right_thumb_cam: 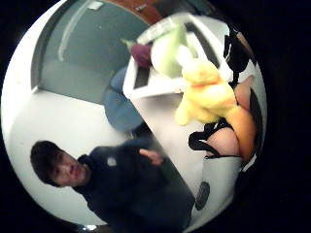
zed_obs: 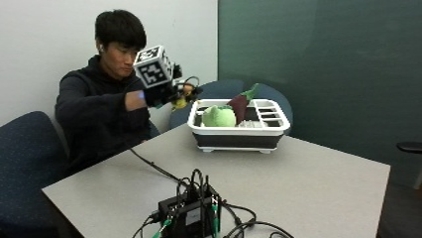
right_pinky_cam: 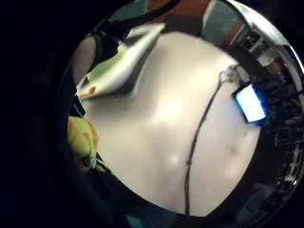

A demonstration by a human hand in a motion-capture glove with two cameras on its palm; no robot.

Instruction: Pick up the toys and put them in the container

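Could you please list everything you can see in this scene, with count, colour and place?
yellow plush toy: one, yellow with orange, held in the air beside the container
green plush toy: one, light green, inside the container
purple plush toy: one, dark purple with a green top, inside the container, leaning up above its rim
container: one, white rim over a dark base, on the table's far side
table: one, light grey
black box: one, black, with cables, at the table's near edge
chairs: blue, behind the table
right hand: one, black glove, raised beside the container, gripping the yellow plush toy
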